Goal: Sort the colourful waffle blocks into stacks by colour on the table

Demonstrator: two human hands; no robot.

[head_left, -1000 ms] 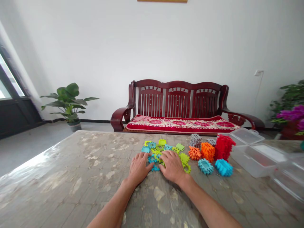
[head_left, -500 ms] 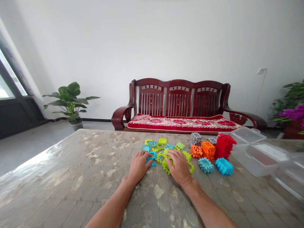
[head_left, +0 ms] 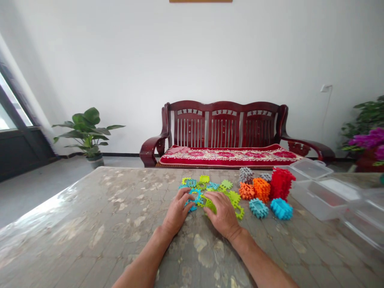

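Loose interlocking plastic tiles, blue and green, lie on the table in front of me. My left hand (head_left: 177, 210) rests at their left edge, its fingers apart and touching blue tiles (head_left: 196, 196). Over the green tiles (head_left: 233, 197) is my right hand (head_left: 221, 213), with thumb and fingers apart and a green piece under the palm; whether it grips that piece is unclear. Farther back are a green square tile (head_left: 204, 179) and a blue window-like tile (head_left: 191, 183).
Right of the loose tiles stand stacks in grey (head_left: 246, 175), orange (head_left: 261, 189), red (head_left: 281, 184) and blue (head_left: 281, 209). Beyond them is an open clear plastic box (head_left: 322, 200). A wooden sofa (head_left: 225, 106) stands behind the table (head_left: 120, 228).
My right hand has moved slightly left, bringing its fingertips closer to my left hand and the blue tiles. The view has tilted a little upward.
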